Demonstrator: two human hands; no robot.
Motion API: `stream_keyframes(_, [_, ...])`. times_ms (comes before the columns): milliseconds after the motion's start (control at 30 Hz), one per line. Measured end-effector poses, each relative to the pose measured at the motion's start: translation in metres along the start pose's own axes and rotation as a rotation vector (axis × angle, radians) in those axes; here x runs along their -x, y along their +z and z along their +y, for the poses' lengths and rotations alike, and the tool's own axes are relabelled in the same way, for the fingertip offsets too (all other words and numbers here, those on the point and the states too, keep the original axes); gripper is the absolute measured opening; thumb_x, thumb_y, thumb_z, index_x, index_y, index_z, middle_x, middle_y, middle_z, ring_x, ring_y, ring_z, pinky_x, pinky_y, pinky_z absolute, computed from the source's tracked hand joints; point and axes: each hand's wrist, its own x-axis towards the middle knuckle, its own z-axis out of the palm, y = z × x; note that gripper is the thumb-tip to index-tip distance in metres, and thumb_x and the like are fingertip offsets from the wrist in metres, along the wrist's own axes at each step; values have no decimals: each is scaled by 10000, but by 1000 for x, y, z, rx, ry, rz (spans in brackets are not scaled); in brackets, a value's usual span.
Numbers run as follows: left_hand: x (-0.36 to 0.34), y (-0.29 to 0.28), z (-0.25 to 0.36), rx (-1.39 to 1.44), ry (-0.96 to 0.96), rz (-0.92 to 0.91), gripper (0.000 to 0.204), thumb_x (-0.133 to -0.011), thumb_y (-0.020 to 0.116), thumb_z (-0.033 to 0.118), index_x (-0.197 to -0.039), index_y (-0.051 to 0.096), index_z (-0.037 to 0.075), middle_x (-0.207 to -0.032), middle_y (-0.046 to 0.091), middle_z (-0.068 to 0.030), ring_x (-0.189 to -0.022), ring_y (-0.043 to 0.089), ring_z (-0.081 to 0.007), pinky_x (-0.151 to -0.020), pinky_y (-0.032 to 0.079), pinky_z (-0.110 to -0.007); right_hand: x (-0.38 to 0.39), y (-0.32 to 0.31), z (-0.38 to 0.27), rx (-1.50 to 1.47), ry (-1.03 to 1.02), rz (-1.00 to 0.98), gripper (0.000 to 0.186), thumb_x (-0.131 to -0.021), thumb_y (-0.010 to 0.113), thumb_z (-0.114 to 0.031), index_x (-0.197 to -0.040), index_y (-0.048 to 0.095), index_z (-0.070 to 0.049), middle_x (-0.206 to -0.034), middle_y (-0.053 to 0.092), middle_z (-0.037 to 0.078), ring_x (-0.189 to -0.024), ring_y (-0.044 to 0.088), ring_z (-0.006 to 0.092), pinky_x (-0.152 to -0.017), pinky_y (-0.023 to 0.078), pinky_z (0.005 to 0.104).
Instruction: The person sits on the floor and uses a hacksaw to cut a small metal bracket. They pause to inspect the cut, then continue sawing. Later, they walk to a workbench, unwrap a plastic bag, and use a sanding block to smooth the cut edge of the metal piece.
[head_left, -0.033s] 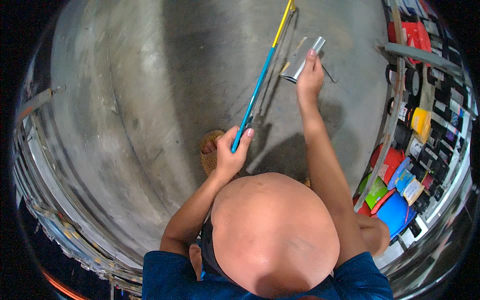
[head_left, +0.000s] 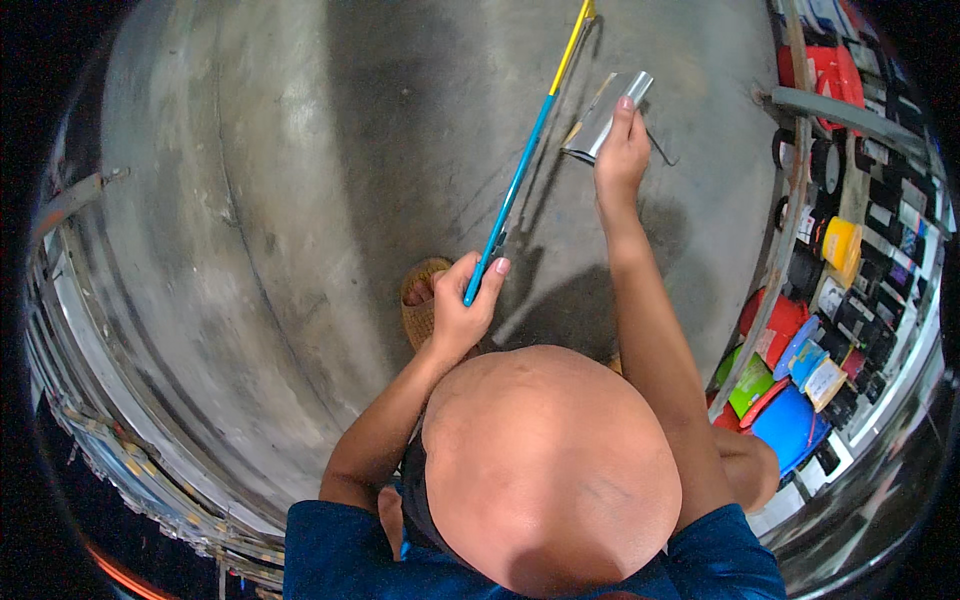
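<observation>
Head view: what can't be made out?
All in the head view:
Far end of the blue-and-yellow pole: cut off by the top edge.
Most fingers of the right hand: hidden by the hand itself and the silver piece.
Any print on the yellow spool: too small to read.

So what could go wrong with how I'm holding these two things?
The left hand holds the blue-and-yellow pole near one end, so it might swing. The silver piece in the right hand could slip if that grip loosens. Toes show in the woven slipper, so a dropped pole might hurt them.
</observation>
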Motion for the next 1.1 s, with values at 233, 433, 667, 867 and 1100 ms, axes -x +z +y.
stream_keyframes(233, [2, -1, -2, -152, 171, -66, 395, -896, 714, 191, -638, 460, 32, -518, 405, -88, -466, 392, -166, -465, 332, -334, -12, 26, 2, -121, -125, 7, 435, -1035, 465, -365, -1131, 620, 30, -892, 647, 106, -823, 566, 202, -796, 457, 342])
stream_keyframes(433, [-1, -1, -5, -160, 249, -44, 395, -878, 728, 186, -639, 456, 28, -550, 441, -135, -464, 427, -250, -474, 352, -379, -18, 56, 11, -405, 50, -103, 489, -1047, 404, -415, -1247, 550, 7, -1285, 481, 147, -1140, 476, 243, -1000, 363, 362])
stream_keyframes(667, [9, -9, 1, -56, 129, -116, 354, -886, 715, 182, -669, 489, 17, -567, 460, -141, -486, 462, -271, -484, 365, -389, -18, 52, 11, -447, 99, -147, 656, -1022, 389, -526, -1364, 460, 30, -1308, 504, 144, -1224, 470, 264, -1070, 332, 367])
stream_keyframes(867, [-5, -4, -13, -60, 169, -91, 323, -907, 699, 191, -690, 515, 38, -550, 425, -80, -485, 412, -182, -482, 344, -355, -12, 53, -2, -520, 182, -175, 644, -1022, 398, -516, -1372, 451, 23, -1281, 531, 140, -1199, 486, 250, -1049, 348, 351])
stream_keyframes(1100, [-1, 0, -8, 4, 58, -56, 340, -909, 698, 209, -679, 498, 59, -556, 372, -12, -502, 341, -111, -478, 298, -310, -13, 56, 0, -369, -4, -95, 585, -1049, 359, -438, -1342, 480, 53, -1273, 551, 167, -1142, 531, 274, -1019, 383, 367])
